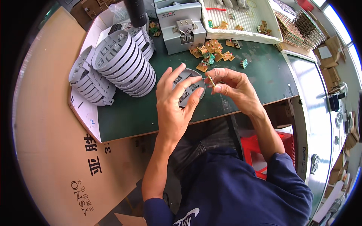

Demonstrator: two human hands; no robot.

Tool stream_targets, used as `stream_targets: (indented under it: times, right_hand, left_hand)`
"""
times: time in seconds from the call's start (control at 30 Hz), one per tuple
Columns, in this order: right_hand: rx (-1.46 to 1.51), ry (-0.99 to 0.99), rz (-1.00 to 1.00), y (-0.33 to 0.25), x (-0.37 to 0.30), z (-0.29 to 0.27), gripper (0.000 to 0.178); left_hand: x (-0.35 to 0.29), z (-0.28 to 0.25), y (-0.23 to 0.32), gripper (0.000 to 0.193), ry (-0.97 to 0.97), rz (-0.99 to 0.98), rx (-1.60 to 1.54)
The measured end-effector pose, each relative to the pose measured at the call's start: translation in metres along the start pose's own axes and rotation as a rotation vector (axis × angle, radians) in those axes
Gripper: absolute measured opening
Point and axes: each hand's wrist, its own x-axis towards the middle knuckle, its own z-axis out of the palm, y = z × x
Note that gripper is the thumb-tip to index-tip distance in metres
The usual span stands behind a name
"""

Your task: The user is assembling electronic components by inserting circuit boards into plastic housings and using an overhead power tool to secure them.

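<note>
My right hand [241,92] pinches a small circuit board [211,80] on edge between thumb and fingers, just right of a round grey plastic housing [186,94]. That housing lies on the green table, its inside with moulded ribs and small parts facing up. Over it hovers my left hand [171,96], fingers spread and thumb apart, covering part of it. The left index fingertip comes close to the circuit board; whether it touches cannot be made out. Beyond my hands lies a loose heap of small circuit boards [214,49], tan and green.
Stacked grey round housings [126,64] stand at the left inside a white-walled tray [85,116]. A grey metal machine [181,22] is at the back, beside a white foam tray [245,35]. Board panels [290,28] are piled at far right. A red stool [286,145] stands below the table.
</note>
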Motion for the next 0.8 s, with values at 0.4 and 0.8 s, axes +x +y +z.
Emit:
stream_targets:
  times: [0.4,0.8]
  right_hand:
    - [-0.031,-0.044,0.029,0.001,-0.006,0.009,0.035]
    - [0.168,-0.059,0.028,0.017,-0.01,0.013,0.037]
  left_hand:
    - [-0.006,-0.006,0.005,0.015,0.068,0.128,0.093]
    - [-0.015,0.002,-0.006,0.023,0.063,0.123,0.056]
